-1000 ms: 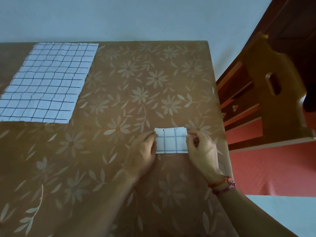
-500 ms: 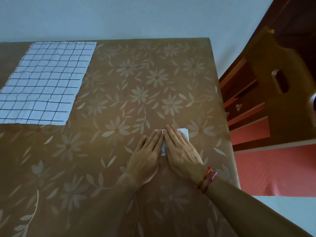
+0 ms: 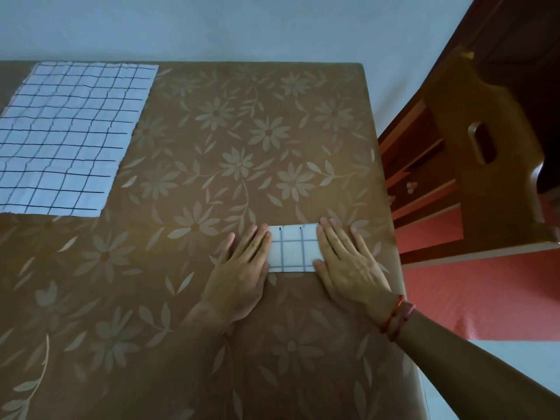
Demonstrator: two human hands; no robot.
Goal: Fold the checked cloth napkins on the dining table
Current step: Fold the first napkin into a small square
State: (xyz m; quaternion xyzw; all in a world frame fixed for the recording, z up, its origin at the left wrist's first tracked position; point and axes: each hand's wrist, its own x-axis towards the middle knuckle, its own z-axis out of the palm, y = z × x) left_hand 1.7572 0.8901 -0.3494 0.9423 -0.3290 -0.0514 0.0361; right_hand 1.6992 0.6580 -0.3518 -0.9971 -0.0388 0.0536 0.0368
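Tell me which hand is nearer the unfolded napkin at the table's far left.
Left. The left hand rests on the folded napkin at its left edge, toward the unfolded napkin; the right hand rests on its right edge, farther off.

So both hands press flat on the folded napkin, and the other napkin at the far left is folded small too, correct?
Not quite: the head view shows the other napkin spread out wide, not folded small. The left hand and right hand do press flat on the folded napkin.
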